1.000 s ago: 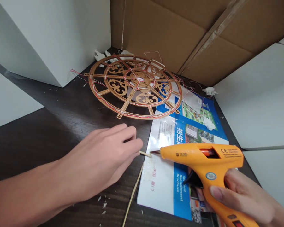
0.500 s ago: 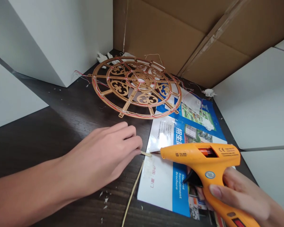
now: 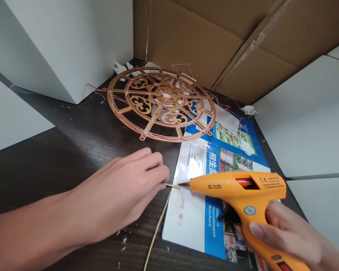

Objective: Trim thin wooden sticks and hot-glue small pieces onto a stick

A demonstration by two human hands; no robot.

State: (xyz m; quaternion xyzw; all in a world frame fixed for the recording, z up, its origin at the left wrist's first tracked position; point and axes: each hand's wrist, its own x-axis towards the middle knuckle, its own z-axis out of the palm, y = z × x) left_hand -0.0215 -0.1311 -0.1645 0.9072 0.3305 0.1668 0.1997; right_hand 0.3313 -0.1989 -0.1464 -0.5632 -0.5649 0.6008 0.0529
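Observation:
My left hand pinches a thin pale strip whose free end points right over the brochure. In my right hand is an orange glue gun, gripped round its handle. Its nozzle is at the end of the strip; whether they touch I cannot tell. Below my left hand a long pale cord runs down toward the near edge. The blue-and-white brochure lies beneath the gun. Beyond my hands stands a round, wheel-like openwork frame, golden brown, with red and white wires along its rings.
A cardboard sheet closes off the back, with white panels on the right and a white block at left. Crumpled white tissue and loose wires lie round the frame. Small white scraps dot the dark table.
The view has shifted slightly. The strip in my left hand has tilted a little at the nozzle. Both hands keep their hold.

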